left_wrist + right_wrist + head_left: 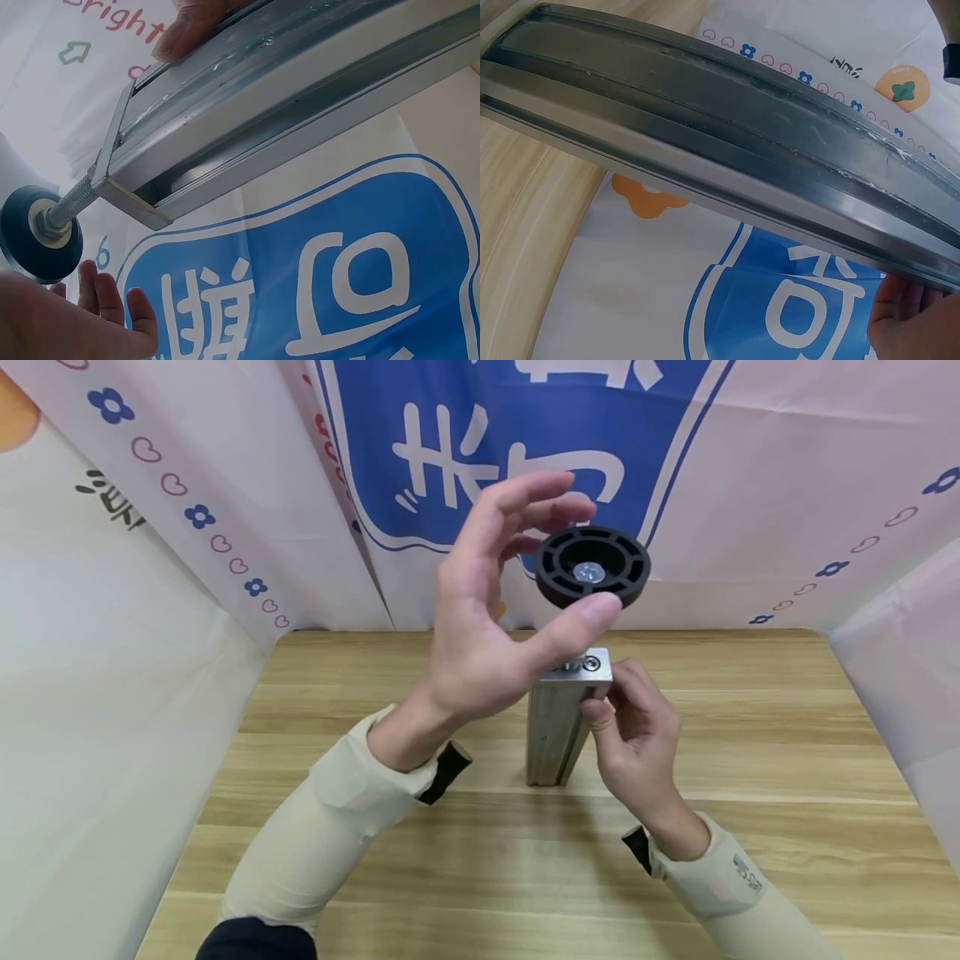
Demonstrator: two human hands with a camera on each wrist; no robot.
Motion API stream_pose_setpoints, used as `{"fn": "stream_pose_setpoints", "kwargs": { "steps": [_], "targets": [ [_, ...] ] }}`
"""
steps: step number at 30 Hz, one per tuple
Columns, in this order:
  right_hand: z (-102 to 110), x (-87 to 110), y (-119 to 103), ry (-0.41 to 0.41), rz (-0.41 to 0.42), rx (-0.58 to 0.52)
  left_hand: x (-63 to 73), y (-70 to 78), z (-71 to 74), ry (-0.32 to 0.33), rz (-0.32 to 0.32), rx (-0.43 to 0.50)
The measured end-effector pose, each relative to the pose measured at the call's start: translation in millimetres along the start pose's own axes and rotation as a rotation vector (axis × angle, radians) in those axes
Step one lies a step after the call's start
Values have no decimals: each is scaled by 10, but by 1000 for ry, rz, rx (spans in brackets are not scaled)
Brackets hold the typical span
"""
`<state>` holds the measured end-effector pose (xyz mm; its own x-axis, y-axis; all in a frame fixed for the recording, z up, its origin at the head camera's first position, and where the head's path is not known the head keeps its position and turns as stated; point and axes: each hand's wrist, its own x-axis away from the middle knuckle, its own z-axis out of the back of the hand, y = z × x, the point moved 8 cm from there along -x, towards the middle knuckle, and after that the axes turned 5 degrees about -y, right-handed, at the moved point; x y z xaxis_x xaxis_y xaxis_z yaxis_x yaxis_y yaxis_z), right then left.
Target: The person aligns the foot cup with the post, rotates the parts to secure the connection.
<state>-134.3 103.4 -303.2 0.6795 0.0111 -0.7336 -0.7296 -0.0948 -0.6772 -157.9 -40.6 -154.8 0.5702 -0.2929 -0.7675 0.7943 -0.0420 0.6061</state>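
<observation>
An aluminium profile (551, 735) stands upright on the table, with a metal end plate (597, 668) on top. From that plate rises a threaded rod (73, 202), bearing a black round levelling foot (636, 568). My left hand (487, 627) is around the foot with fingers spread and loosely bent; its thumb overlaps the foot's near edge in the head view. In the left wrist view the fingers are apart from the disc. Just below the end plate, my right hand (641, 735) grips the profile between thumb and fingers. The right wrist view shows the profile's long grooved side (705, 135).
A wooden table (750, 760) lies under the profile. Behind it hangs a printed cloth (787, 510) with a blue sign (360, 443); pale cloth walls flank both sides. Black wrist mounts (446, 772) stick out near both cuffs.
</observation>
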Motion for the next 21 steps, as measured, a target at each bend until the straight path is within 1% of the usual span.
{"fn": "stream_pose_setpoints", "kwargs": {
  "steps": [5, 9, 15, 21],
  "targets": [
    [1, -1, 0, 0, 1, -9, -3, 6, 14, 34, 11, -70],
    [0, 0, 1, -4, -3, -8, -5, 14, 18, 45, 5, -93],
    [0, 1, 3, -4, -8, -3, 0, -5, 19, 51, 5, -73],
    [-1, -1, 6, 0, -8, -5, 11, -10, 27, 39, -1, -39]
  ]
}}
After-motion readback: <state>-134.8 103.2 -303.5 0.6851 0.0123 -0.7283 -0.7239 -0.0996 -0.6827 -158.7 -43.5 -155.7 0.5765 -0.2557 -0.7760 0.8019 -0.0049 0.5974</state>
